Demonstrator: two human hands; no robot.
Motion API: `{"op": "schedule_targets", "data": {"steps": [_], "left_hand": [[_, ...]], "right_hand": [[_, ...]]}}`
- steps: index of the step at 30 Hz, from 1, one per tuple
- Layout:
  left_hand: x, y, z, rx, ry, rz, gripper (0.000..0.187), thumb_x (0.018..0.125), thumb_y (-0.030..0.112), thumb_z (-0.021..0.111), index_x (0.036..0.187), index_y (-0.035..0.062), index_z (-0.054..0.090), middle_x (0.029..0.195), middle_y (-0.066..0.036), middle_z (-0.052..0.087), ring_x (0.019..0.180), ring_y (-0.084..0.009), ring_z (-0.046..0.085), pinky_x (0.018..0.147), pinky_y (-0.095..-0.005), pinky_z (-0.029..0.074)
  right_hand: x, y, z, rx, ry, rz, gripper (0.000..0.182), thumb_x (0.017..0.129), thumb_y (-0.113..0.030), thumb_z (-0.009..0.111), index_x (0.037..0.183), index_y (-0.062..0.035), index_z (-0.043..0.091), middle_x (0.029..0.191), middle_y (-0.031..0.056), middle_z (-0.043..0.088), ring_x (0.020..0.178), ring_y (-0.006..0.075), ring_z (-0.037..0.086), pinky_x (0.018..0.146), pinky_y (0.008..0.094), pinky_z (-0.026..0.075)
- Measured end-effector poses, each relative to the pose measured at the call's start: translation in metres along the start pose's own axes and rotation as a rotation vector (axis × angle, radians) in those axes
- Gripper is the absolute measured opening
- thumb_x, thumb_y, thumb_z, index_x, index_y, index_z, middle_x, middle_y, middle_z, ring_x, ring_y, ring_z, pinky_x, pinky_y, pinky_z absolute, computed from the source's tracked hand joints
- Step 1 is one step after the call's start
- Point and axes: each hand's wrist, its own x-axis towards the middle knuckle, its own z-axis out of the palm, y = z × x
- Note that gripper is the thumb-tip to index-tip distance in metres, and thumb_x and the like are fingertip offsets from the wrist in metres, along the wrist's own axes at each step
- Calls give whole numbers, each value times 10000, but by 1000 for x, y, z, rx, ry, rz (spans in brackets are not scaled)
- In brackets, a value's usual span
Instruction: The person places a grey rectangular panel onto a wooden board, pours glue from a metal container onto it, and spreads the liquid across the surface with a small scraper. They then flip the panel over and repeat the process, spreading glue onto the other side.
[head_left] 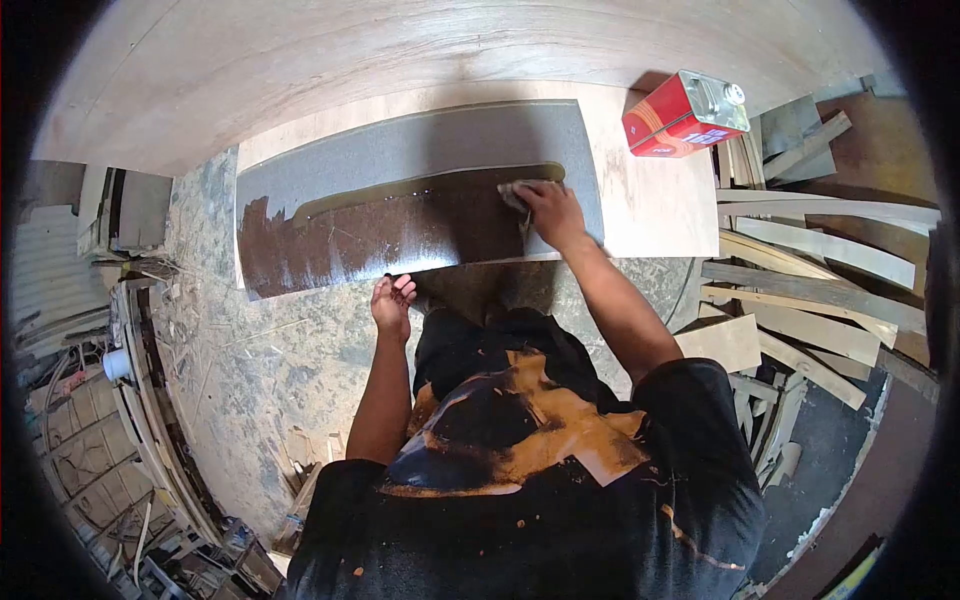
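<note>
A long grey sheet (450, 135) lies on a pale wooden board. Dark brown wet liquid (400, 225) covers much of its near half, with a glossy olive-brown band along the far side. My right hand (553, 212) rests over the coated part toward the right end, its fingers closed on a small greyish spreading piece (514, 196); whether it is a rag or a scraper I cannot make out. My left hand (394, 302) is palm up at the sheet's near edge, fingers loosely curled and apart, with dark stains. It grips nothing that I can see.
A red metal can (685, 118) with a white cap stands at the board's (655, 215) back right. Wood strips (820, 250) are piled to the right. More scrap wood (160, 400) lines the left side, beside the stained floor (255, 370).
</note>
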Motion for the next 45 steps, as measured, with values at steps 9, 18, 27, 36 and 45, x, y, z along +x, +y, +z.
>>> {"op": "schedule_targets", "data": {"steps": [9,18,27,36,45], "left_hand": [[14,-9,-7,-34,-17,94,109,931,170,463,1001,91,488,893,-112,611,744,-207,603,676,-311,502],[23,-16,-8,-114,15,162,103,918,188,515,859,103,509,764,-74,615,621,-171,597,561,-285,508],[12,-9,3,-140,80,162,60,906,144,486,880,95,464,794,-62,558,708,-190,575,650,-333,512],[9,5,-33,-135,131,153,42,893,109,462,931,97,448,855,-51,491,755,-186,520,739,-345,505],[19,-10,-40,-196,110,233,59,913,129,447,957,92,458,897,-56,488,819,-191,508,788,-365,492]], "right_hand": [[-22,7,-25,-80,-175,-48,418,800,-68,440,1160,-209,598,1163,44,583,1118,239,503,957,373,339],[-71,-2,16,-147,-115,9,383,782,-95,505,1135,-195,614,1143,76,563,1086,266,510,900,404,386],[-98,8,-46,374,-195,48,496,728,39,481,1126,-217,630,1092,92,633,1064,291,570,974,423,409],[-66,13,-35,286,67,28,478,721,30,489,1159,-135,589,1122,124,593,1069,294,543,979,378,390],[-135,12,-6,-96,-139,-77,373,765,-75,515,1101,-176,642,1154,66,587,1107,234,512,973,406,355]]}}
